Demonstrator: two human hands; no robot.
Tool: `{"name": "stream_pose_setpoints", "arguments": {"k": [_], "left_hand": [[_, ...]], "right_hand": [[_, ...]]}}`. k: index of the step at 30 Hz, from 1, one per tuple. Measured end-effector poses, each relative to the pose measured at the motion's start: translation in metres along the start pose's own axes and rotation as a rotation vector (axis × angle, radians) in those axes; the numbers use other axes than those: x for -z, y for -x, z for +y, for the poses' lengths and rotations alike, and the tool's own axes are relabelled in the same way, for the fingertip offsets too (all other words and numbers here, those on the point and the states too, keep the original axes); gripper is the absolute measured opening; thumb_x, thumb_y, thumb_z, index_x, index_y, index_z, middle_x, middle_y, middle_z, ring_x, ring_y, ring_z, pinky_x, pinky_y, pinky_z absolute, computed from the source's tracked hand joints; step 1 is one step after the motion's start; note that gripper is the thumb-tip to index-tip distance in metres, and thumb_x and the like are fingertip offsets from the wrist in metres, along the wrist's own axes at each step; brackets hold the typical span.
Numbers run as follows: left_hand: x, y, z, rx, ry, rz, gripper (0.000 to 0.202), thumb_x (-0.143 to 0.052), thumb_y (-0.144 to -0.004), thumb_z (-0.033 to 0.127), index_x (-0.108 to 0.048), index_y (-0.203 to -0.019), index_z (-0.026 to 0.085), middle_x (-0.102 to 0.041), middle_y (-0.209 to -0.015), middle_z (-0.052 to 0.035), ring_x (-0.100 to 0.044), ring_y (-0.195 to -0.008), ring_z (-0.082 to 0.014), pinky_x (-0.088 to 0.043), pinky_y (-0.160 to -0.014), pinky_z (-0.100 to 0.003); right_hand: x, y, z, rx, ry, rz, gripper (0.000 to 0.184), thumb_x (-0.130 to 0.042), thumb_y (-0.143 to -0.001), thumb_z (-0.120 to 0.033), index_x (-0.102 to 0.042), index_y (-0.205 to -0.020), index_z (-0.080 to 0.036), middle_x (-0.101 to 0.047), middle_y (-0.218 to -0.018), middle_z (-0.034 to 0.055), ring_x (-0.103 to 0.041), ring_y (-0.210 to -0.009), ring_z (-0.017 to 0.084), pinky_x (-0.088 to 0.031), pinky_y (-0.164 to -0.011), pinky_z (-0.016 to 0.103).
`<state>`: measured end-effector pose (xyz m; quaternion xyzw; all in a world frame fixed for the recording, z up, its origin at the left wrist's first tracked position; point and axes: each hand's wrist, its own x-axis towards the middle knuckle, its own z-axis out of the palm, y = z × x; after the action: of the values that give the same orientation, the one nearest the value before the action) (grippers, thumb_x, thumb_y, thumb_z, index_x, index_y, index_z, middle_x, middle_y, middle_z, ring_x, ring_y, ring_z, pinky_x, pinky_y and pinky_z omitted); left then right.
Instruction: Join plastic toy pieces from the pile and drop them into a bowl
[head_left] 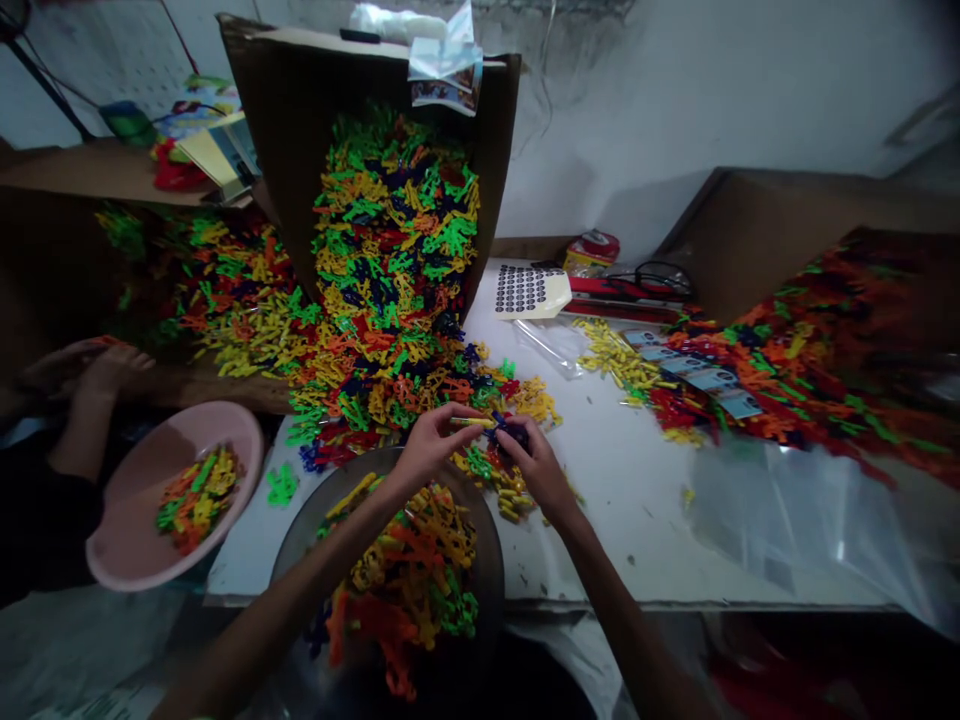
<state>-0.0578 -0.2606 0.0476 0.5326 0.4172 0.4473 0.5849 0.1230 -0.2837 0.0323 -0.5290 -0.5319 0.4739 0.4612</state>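
Observation:
My left hand (433,441) pinches a thin yellow plastic piece (471,422) between thumb and fingers. My right hand (534,462) is closed on a dark blue plastic piece (512,430), whose exact shape is hard to make out. The two pieces meet or nearly meet between my fingertips. Both hands are above the near edge of a heap of small coloured plastic figures (397,340). Beneath my left forearm stands a round grey basin (491,540) with orange, yellow and green figures in it. A few yellow pieces (514,500) lie below my right hand.
A tipped cardboard box (495,170) spills figures onto the white table (600,530). Another person's hand (116,368) is at the left, near a pink basin (247,430). On the right are clear plastic bags (795,510), printed cards (705,375) and another box (720,220) of figures.

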Motion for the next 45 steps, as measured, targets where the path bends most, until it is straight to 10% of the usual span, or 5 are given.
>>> {"name": "stream_pose_setpoints", "arguments": {"k": [23,29,33,37,45], "left_hand": [[0.016,0.009,0.033,0.016,-0.341,-0.243,0.032,-0.07,-0.079,0.045,-0.071,-0.083,0.014,-0.06,-0.06,0.0007,-0.051,-0.052,-0.0113,-0.036,-0.048,-0.019],[0.059,0.034,0.055,0.125,-0.518,-0.515,0.03,-0.072,-0.076,0.045,-0.075,-0.093,0.021,-0.072,-0.084,-0.0028,-0.063,-0.072,-0.0177,-0.042,-0.058,-0.021],[0.09,0.038,0.075,0.175,-0.754,-0.522,0.032,-0.07,-0.078,0.049,-0.074,-0.096,0.024,-0.073,-0.083,-0.0014,-0.064,-0.072,-0.0188,-0.041,-0.06,-0.021],[0.075,0.0,0.039,-0.062,-1.029,-0.325,0.029,-0.055,-0.09,0.046,-0.071,-0.094,0.022,-0.072,-0.085,-0.0024,-0.063,-0.072,-0.0183,-0.038,-0.06,-0.022],[0.009,-0.077,-0.061,-0.402,-1.409,-0.535,0.018,-0.057,-0.083,0.011,-0.072,-0.091,0.018,-0.07,-0.101,-0.0095,-0.059,-0.102,-0.0236,-0.041,-0.087,-0.031]], "right_hand": [[0.011,0.026,-0.016,0.224,0.237,-0.262,0.025,-0.053,-0.096,-0.043,-0.058,-0.11,-0.022,-0.066,-0.076,0.0012,-0.062,-0.062,0.017,-0.048,-0.061,0.028],[0.008,0.034,-0.013,0.106,0.152,-0.524,0.036,-0.053,-0.094,-0.048,-0.062,-0.121,-0.026,-0.072,-0.102,0.0048,-0.067,-0.084,0.02,-0.051,-0.073,0.031],[0.023,0.017,0.015,0.085,0.217,-0.292,0.035,-0.047,-0.096,-0.05,-0.066,-0.111,-0.023,-0.073,-0.095,0.0052,-0.066,-0.084,0.021,-0.051,-0.078,0.034],[0.02,-0.012,0.069,0.184,0.597,-0.087,0.036,-0.057,-0.09,-0.049,-0.066,-0.111,-0.021,-0.068,-0.112,0.0099,-0.06,-0.107,0.027,-0.045,-0.095,0.042],[0.002,-0.015,0.117,0.169,0.787,-0.144,0.02,-0.064,-0.086,-0.029,-0.07,-0.103,-0.02,-0.065,-0.119,0.0134,-0.052,-0.118,0.032,-0.036,-0.103,0.048]]}}
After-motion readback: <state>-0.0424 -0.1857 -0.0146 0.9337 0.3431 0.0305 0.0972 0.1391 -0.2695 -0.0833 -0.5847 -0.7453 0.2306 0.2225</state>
